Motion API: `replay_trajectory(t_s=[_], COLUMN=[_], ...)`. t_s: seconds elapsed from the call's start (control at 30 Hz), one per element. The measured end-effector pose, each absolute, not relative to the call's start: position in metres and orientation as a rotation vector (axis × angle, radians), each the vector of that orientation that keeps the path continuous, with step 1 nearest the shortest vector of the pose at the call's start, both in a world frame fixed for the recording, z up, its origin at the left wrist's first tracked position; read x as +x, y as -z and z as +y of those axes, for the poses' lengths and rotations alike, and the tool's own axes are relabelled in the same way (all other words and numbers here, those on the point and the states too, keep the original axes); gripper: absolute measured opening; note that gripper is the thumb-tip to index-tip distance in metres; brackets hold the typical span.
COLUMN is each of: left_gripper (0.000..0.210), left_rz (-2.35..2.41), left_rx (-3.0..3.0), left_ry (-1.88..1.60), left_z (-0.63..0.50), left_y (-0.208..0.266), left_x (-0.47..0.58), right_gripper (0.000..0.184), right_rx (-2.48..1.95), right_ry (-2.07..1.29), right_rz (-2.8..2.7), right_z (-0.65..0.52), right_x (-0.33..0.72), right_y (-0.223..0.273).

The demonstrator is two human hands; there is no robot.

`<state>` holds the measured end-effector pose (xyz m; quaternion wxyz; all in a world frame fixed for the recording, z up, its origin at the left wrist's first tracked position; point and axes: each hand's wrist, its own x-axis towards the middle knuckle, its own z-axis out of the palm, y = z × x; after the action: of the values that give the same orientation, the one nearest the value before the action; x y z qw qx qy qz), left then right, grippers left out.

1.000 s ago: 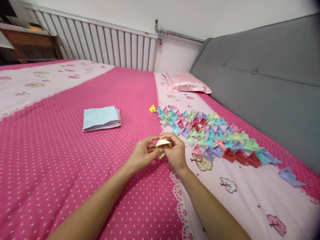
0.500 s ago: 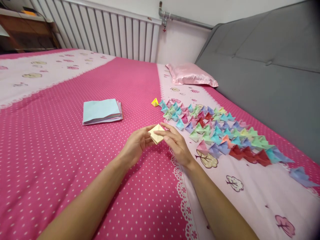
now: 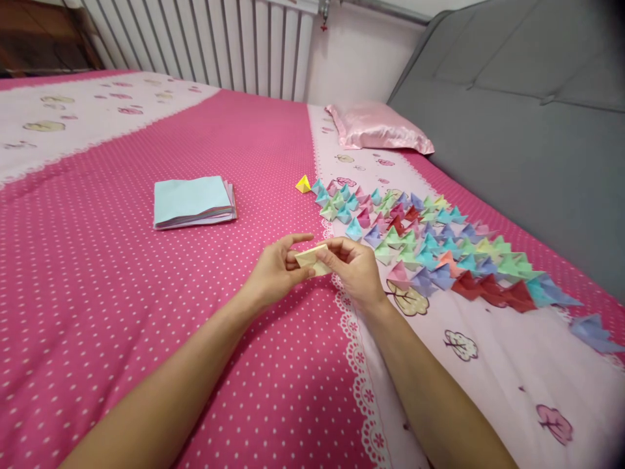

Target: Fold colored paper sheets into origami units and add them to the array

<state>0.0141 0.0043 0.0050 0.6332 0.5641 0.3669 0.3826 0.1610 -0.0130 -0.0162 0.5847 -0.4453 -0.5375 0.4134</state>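
Hands half-closed, 1 folded pale-yellow paper between them, in the grip of both.

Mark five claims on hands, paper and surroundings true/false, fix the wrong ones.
1. The left hand and right hand both touch the pale yellow paper. True.
2. A light blue sheet tops the paper stack. True.
3. The paper stack lies right of the hands. False: it lies to their left.
4. The folded shapes lie right of the paper stack. True.
5. All the folded shapes are red. False: they include blue and green.
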Motion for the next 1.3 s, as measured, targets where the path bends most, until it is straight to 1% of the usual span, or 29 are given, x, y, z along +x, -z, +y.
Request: replay_trajectory(t_s=[0.13, 0.23, 0.37, 0.57, 0.73, 0.87, 1.07, 1.3], left_gripper=[0.05, 0.03, 0.02, 0.015, 0.019, 0.016, 0.015, 0.016], left_rz=[0.856, 0.825, 0.846, 0.824, 0.814, 0.89, 0.877, 0.862], left_rx=[1.323, 1.318, 1.355, 1.35, 1.355, 1.443, 1.511, 1.587], left_ry=[-0.874, -0.879, -0.731, -0.716, -0.715, -0.736, -0.715, -0.725], left_z=[0.004, 0.004, 0.003, 0.0, 0.0, 0.001, 0.003, 0.002], left_y=[-0.003, 0.002, 0.005, 0.0, 0.001, 0.003, 0.003, -0.001], left_x=[0.015, 0.016, 0.017, 0.016, 0.018, 0.018, 0.015, 0.013], right_gripper=[0.013, 0.012, 0.013, 0.015, 0.018, 0.018, 0.02, 0.021], right_rx=[-1.02, -0.993, -0.976, -0.944, -0.988, -1.041, -1.063, -1.072], right_ry=[-0.937, -0.928, -0.969, -1.092, -1.036, -0.981, -1.101, -1.131], right_rz=[-1.224, -1.152, -1.059, -1.022, -1.052, -1.109, -1.067, -1.051], right_z=[-0.013, -0.013, -0.013, -0.014, -0.014, -0.016, -0.019, -0.018], right_x=[0.163, 0.164, 0.164, 0.162, 0.162, 0.16, 0.158, 0.158], right_y=[0.015, 0.016, 0.014, 0.012, 0.012, 0.009, 0.006, 0.005])
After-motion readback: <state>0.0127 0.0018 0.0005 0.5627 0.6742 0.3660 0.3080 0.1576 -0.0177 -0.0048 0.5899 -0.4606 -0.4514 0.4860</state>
